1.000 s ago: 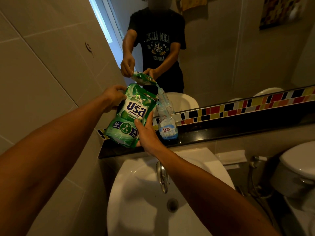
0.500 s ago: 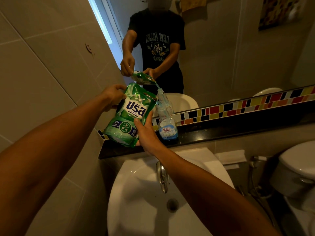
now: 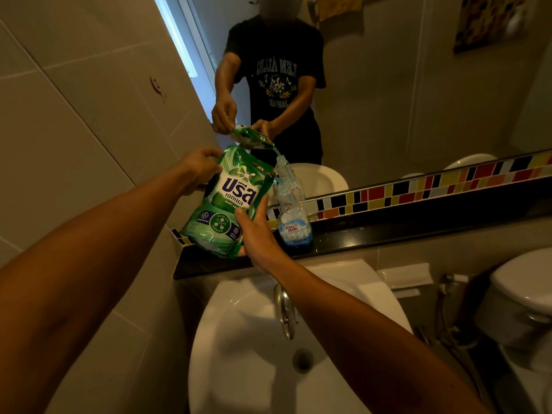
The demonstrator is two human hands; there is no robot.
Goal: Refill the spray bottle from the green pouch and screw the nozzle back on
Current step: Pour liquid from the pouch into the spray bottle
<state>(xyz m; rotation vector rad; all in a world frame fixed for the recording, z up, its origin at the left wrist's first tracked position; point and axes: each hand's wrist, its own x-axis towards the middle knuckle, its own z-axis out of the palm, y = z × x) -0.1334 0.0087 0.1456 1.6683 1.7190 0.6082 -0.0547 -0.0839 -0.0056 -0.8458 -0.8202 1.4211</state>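
Note:
I hold the green pouch (image 3: 227,201) tilted to the right above the black ledge (image 3: 388,234). My left hand (image 3: 198,167) grips its upper left corner and my right hand (image 3: 254,231) supports its lower right side. A thin pale-blue stream runs from the pouch's top right corner into the open neck of the clear spray bottle (image 3: 291,213), which stands upright on the ledge with blue liquid in its lower part. The nozzle is not in view.
A white sink (image 3: 254,354) with a chrome tap (image 3: 283,309) sits below my arms. The mirror above the ledge reflects a person and the pouring. A coloured tile strip (image 3: 433,186) runs along the mirror's base. A toilet (image 3: 522,294) stands at the right.
The pouch has tipped slightly further toward the bottle and the lower end has risen a little; both hands keep their hold and the stream continues.

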